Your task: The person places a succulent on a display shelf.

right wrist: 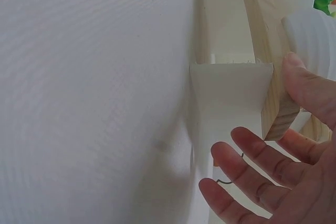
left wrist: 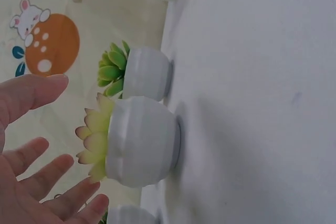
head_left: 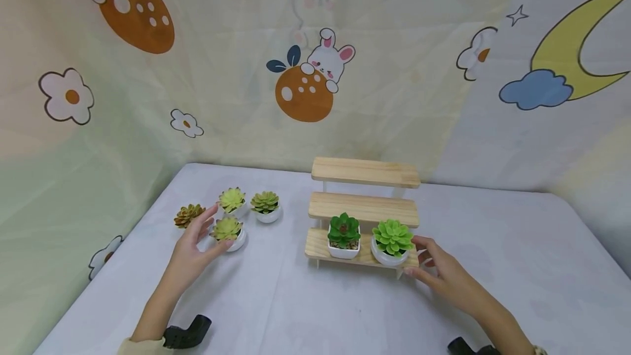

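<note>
My left hand (head_left: 193, 256) spreads its thumb and fingers over a pale green potted succulent (head_left: 228, 229) in a round white pot; in the left wrist view the fingers are straight, above the pot (left wrist: 142, 141). On the low front step of a wooden shelf stand a dark green succulent in a square pot (head_left: 344, 236) and a bright green one in a round pot (head_left: 391, 241). My right hand (head_left: 446, 273) is at that step's right end, its thumb on the board edge (right wrist: 281, 111) beside the round pot, the other fingers loosely extended.
Around the left hand stand a brownish succulent (head_left: 189, 216), a yellow-green one (head_left: 233, 201) and another green one (head_left: 265, 205). The shelf's middle board (head_left: 363, 208) and top board (head_left: 366, 172) rise behind the front step. A printed cloth (head_left: 236, 141) hangs behind the white table (head_left: 286, 311).
</note>
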`<state>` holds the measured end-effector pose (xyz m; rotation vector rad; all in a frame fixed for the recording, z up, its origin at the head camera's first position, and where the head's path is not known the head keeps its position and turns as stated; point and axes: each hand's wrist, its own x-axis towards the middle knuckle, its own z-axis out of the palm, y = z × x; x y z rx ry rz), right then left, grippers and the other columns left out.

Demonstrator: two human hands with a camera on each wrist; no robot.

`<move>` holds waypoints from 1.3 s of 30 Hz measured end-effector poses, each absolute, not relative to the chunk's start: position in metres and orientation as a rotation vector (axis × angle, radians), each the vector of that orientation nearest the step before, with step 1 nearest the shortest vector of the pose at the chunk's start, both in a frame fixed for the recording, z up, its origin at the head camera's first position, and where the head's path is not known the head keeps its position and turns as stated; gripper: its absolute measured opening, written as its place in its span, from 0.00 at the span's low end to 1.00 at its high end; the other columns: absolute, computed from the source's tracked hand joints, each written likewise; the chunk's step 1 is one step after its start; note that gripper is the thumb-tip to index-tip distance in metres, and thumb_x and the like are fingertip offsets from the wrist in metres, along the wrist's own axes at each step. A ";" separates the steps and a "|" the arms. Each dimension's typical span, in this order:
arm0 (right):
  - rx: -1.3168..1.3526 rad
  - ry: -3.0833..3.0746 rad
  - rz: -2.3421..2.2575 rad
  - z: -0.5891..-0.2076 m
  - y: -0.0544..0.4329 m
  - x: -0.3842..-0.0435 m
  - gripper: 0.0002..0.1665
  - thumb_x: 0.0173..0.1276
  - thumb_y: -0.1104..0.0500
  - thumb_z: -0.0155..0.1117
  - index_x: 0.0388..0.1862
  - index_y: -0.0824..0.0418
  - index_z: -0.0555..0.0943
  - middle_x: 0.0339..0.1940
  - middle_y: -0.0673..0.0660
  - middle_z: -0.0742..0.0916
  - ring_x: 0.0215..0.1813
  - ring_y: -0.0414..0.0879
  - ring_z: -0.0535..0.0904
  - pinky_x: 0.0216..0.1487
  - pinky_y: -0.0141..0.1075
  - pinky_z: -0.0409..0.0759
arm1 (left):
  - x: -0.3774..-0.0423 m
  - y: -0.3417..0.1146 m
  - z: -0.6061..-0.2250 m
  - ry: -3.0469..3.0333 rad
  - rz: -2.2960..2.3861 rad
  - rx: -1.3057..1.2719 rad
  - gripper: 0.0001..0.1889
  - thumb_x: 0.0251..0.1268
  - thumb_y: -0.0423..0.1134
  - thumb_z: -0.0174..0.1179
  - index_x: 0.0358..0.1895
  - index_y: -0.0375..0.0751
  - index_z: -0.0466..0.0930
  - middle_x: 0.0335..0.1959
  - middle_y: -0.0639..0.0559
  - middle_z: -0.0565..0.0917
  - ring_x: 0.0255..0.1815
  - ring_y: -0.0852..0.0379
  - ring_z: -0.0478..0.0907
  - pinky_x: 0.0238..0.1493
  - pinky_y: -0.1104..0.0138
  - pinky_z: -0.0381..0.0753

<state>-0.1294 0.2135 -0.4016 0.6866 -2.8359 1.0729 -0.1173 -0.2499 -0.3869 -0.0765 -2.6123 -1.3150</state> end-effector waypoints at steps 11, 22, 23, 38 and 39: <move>0.689 -2.840 1.083 -0.399 0.214 -0.130 0.32 0.62 0.56 0.64 0.59 0.66 0.63 0.47 0.58 0.79 0.41 0.37 0.76 0.41 0.32 0.79 | -0.126 -0.253 -0.394 -2.679 -1.459 0.080 0.43 0.56 0.40 0.66 0.72 0.41 0.49 0.71 0.38 0.57 0.66 0.37 0.62 0.61 0.46 0.67; 0.691 -2.844 1.078 -0.400 0.215 -0.130 0.32 0.62 0.56 0.65 0.60 0.66 0.63 0.48 0.58 0.79 0.41 0.37 0.76 0.40 0.32 0.79 | -0.131 -0.255 -0.406 -2.724 -1.587 0.244 0.44 0.58 0.43 0.65 0.73 0.41 0.46 0.66 0.35 0.60 0.64 0.36 0.63 0.62 0.47 0.68; 0.693 -2.845 1.079 -0.400 0.215 -0.130 0.32 0.62 0.56 0.65 0.60 0.66 0.63 0.48 0.58 0.79 0.41 0.37 0.76 0.40 0.32 0.79 | -0.132 -0.255 -0.406 -2.726 -1.599 0.259 0.44 0.58 0.43 0.64 0.72 0.41 0.46 0.66 0.35 0.60 0.65 0.36 0.63 0.62 0.47 0.67; 0.688 -2.833 1.087 -0.402 0.214 -0.130 0.32 0.62 0.56 0.64 0.59 0.67 0.63 0.47 0.58 0.79 0.41 0.35 0.75 0.41 0.31 0.79 | -0.133 -0.258 -0.414 -2.792 -1.553 0.344 0.41 0.56 0.47 0.65 0.69 0.40 0.54 0.59 0.38 0.68 0.59 0.44 0.68 0.54 0.60 0.74; 0.689 -2.831 1.087 -0.402 0.214 -0.130 0.32 0.62 0.56 0.64 0.59 0.67 0.64 0.47 0.58 0.79 0.41 0.35 0.75 0.41 0.31 0.79 | -0.133 -0.258 -0.415 -2.787 -1.554 0.347 0.41 0.56 0.47 0.66 0.69 0.40 0.54 0.59 0.38 0.69 0.58 0.45 0.69 0.53 0.61 0.74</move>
